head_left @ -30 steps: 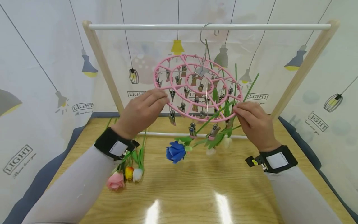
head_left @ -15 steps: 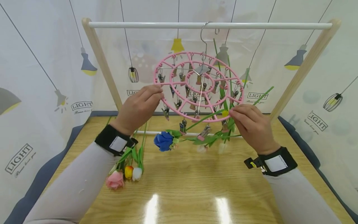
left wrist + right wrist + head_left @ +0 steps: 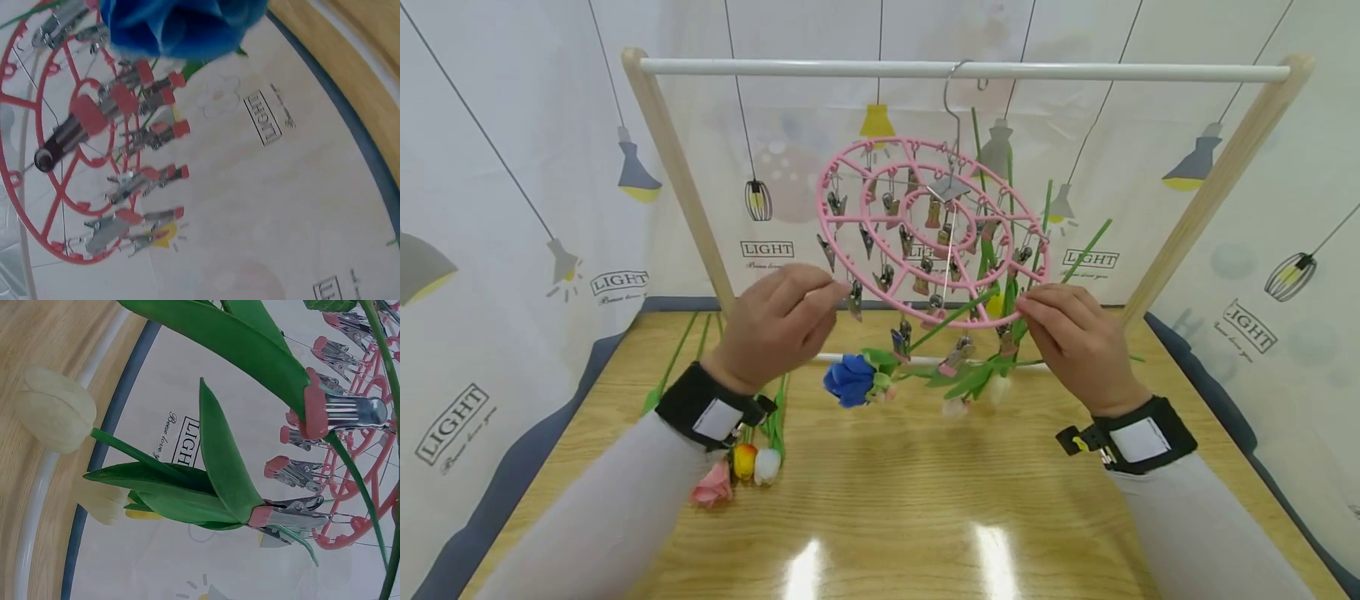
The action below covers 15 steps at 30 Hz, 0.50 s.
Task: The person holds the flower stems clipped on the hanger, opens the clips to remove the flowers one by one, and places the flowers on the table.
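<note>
A round pink clip hanger (image 3: 950,188) hangs tilted by its metal hook, with many metal clips below its rings. My right hand (image 3: 1078,346) pinches the hanger's rim at the lower right. My left hand (image 3: 778,329) is at the lower left, fingers loosely bent, fingertips beside a clip (image 3: 855,298) and nothing visible held. A blue rose (image 3: 850,380) hangs sideways from a front clip (image 3: 901,340). White tulips (image 3: 56,409) hang head down on the right side, and a yellow flower (image 3: 996,302) shows behind the rim. Neither wrist view shows fingers.
A white rail (image 3: 805,68) on wooden posts (image 3: 677,175) carries the hanger. On the wooden table (image 3: 895,508), at left, lie a pink rose (image 3: 713,483), an orange-yellow tulip (image 3: 744,461) and a white tulip (image 3: 767,466), partly behind my left forearm.
The hanger has turned and swung slightly, carrying the blue rose left and then a little back right. My left hand has let go of the rim and lowered; my right hand keeps hold.
</note>
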Tool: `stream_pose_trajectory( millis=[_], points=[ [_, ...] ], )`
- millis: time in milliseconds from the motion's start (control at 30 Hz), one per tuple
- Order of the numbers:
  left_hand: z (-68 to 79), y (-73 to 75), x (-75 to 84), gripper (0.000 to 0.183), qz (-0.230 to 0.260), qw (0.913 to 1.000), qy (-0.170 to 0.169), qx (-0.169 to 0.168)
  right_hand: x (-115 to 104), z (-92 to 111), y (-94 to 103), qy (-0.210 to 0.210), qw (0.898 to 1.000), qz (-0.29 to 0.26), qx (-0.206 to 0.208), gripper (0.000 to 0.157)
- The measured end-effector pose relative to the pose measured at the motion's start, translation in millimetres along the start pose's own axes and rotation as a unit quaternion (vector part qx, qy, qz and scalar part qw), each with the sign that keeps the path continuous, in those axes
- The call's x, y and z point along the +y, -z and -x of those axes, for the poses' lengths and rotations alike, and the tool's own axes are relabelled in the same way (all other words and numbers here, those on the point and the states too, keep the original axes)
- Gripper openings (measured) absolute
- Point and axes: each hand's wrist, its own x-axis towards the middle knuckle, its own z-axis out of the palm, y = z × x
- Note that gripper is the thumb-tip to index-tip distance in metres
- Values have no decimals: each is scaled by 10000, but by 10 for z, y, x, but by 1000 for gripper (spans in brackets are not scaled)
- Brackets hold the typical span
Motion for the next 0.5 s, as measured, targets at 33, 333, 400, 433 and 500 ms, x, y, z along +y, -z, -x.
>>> stream_pose_trajectory(
  millis=[33, 333, 400, 433, 500],
  points=[
    [12, -6, 64, 22, 220, 9997, 82, -108, 3, 5, 0, -16, 10000, -1, -22, 22],
    [71, -135, 504, 46, 2617, 8968, 2979, -1963, 24, 14, -7, -62, 9999, 75, -72, 23],
    [57, -178, 516, 50, 3235, 8546, 3461, -2125, 27, 12, -10, -72, 9999, 96, -79, 24],
    [49, -202, 514, 52, 3524, 8341, 3643, -2177, 27, 11, -12, -77, 9999, 103, -93, 24],
    [37, -252, 503, 53, 3953, 7968, 3964, -2272, 24, 9, -14, -97, 9998, 111, -140, 25]
  ],
)
